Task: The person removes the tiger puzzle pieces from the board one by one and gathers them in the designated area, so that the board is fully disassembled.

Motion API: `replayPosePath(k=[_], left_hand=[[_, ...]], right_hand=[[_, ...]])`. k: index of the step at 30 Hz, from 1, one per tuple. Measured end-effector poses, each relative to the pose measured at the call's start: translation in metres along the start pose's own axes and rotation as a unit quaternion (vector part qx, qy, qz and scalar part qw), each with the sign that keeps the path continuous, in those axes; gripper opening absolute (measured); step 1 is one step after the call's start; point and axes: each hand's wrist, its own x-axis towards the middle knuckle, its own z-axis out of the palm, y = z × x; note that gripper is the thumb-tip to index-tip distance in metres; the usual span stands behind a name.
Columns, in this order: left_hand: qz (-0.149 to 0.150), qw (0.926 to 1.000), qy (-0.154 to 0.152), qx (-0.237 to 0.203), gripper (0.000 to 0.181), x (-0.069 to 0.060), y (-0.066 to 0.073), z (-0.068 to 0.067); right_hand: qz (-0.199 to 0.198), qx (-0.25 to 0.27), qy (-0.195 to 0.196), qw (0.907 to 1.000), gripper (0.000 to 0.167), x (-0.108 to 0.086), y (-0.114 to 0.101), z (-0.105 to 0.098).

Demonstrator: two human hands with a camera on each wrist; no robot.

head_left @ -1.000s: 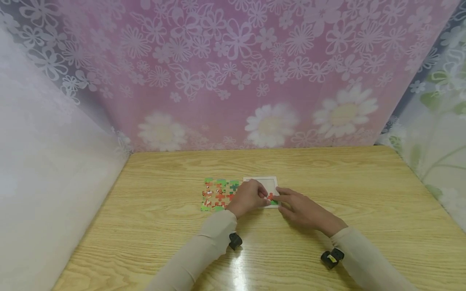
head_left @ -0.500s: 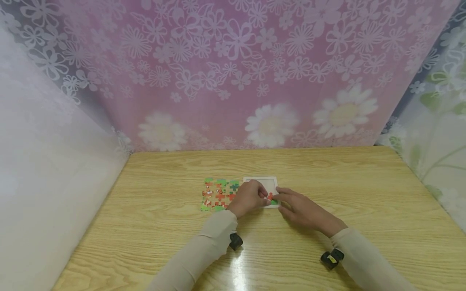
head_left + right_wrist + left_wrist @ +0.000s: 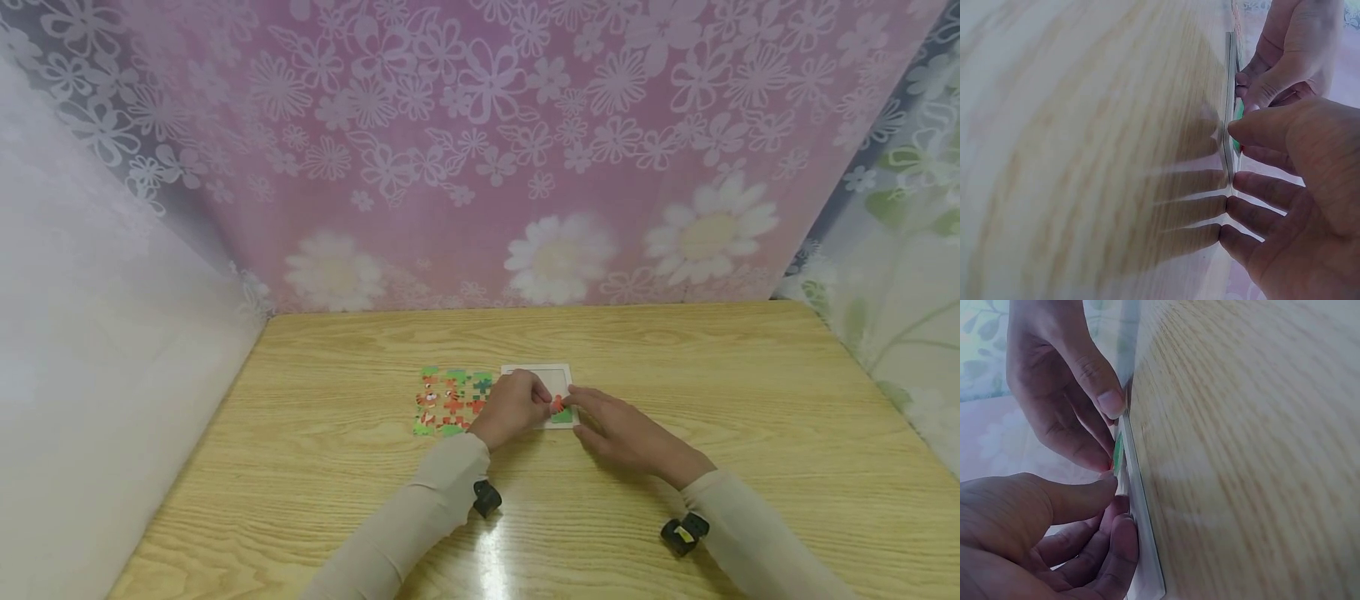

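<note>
A small white puzzle tray lies flat on the table. In its lower right corner is a green and orange jigsaw piece, seen edge-on as a green strip in the left wrist view. My left hand reaches over the tray and pinches the piece's left side between thumb and curled fingers; the exact contact is partly hidden. From the right, my right hand spreads its fingers along the tray's right edge. Its index fingertip is beside the piece, and its thumb touches the tray's near rim.
Left of the tray lie several loose jigsaw pieces with an orange animal picture, partly covered by the left hand. The wooden table runs back to a pink floral curtain. Pale cloth hangs at both sides.
The jigsaw piece has shifted slightly in the tray's corner, and more of its green part shows. My right index finger has drawn back a little from it. The left hand is nearly still.
</note>
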Motion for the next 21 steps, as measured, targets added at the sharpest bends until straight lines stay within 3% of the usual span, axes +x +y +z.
replayPosePath(k=[11,21], left_hand=[[0.007,0.9996,0.019,-0.021,0.005,0.002,-0.005,0.001],[0.004,0.9985,0.034,-0.043,0.005,-0.006,-0.012,-0.015]], right_hand=[[0.01,-0.001,-0.004,0.9999,0.035,0.0,-0.001,0.0],[0.011,-0.004,-0.001,0.9999,0.029,0.0,-0.002,0.0]])
